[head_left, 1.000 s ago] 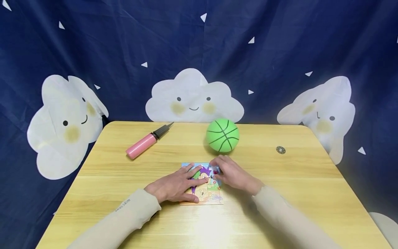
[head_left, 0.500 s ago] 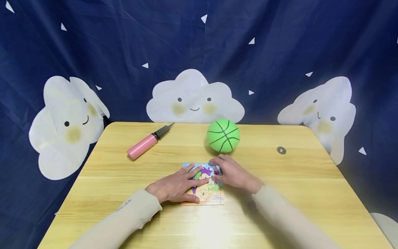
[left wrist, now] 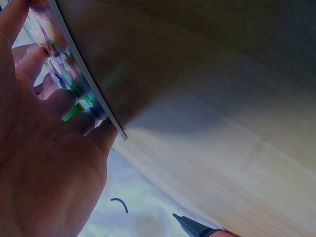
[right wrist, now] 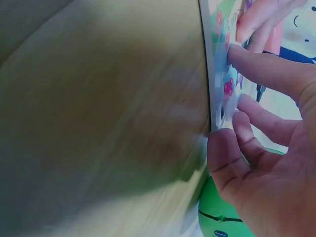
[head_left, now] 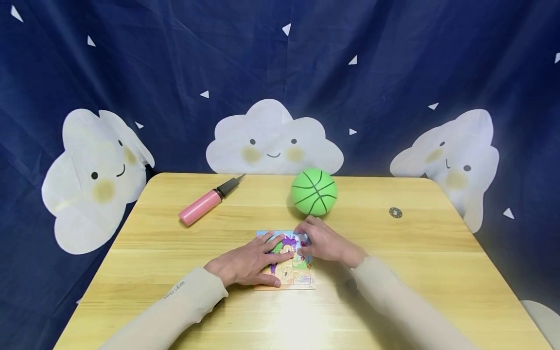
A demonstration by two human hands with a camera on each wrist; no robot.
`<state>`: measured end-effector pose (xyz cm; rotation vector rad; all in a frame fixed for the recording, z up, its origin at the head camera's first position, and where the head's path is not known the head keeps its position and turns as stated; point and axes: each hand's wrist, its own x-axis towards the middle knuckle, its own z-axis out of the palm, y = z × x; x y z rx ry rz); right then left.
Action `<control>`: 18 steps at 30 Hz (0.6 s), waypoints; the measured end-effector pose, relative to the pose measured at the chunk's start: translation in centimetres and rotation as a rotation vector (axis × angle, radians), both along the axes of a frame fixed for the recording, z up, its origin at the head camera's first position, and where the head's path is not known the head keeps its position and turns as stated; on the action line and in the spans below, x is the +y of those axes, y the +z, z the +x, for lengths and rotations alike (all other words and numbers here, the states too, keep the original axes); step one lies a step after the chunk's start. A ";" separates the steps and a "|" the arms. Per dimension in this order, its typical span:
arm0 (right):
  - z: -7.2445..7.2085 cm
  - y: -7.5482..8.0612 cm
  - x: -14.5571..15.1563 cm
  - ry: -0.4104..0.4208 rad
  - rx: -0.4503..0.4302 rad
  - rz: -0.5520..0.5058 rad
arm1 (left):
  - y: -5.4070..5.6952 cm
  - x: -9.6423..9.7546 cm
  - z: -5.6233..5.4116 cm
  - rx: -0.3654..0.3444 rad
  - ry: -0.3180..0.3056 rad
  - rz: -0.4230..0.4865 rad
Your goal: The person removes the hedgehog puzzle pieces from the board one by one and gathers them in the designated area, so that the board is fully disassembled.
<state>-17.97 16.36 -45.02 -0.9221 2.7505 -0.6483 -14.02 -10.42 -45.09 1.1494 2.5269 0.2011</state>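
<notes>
A flat jigsaw puzzle (head_left: pixel 286 274) with a cartoon picture lies on the table, its figure purple-haired. My left hand (head_left: pixel 249 262) rests on its left half, palm down with spread, straight fingers. At the upper right corner, my right hand (head_left: pixel 327 243) has its thumb and fingers curled about a corner piece (head_left: pixel 302 239) printed with a red flower. From the right wrist, the thumb (right wrist: pixel 247 59) touches the printed face while other fingertips gather near the board's edge. Whether the piece is raised from the board I cannot tell.
Just behind the right hand sits a green ball (head_left: pixel 314 192) with black lines. A pink hand pump (head_left: pixel 201 206) with a black nozzle lies at back left. On the right is a dark round chip (head_left: pixel 395 212). A blue curtain (head_left: pixel 175 58) with clouds stands behind the table.
Both hands stay at the puzzle in nearly the same places. My right fingers and thumb shift very slightly at the corner. The whole view drifts a little.
</notes>
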 end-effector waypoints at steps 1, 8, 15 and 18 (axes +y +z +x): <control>0.0 0.0 0.0 0.005 0.002 -0.007 | 0.0 0.0 0.0 -0.001 0.002 0.000; 0.0 -0.6 0.3 0.008 -0.073 -0.207 | 0.1 -0.1 0.1 -0.012 -0.001 0.000; 0.0 -1.4 1.3 -0.056 -0.162 -0.425 | 0.1 -0.1 0.1 -0.015 0.000 0.012; 0.3 -1.4 2.4 -0.072 -0.193 -0.451 | 0.1 -0.1 0.1 -0.018 0.001 0.014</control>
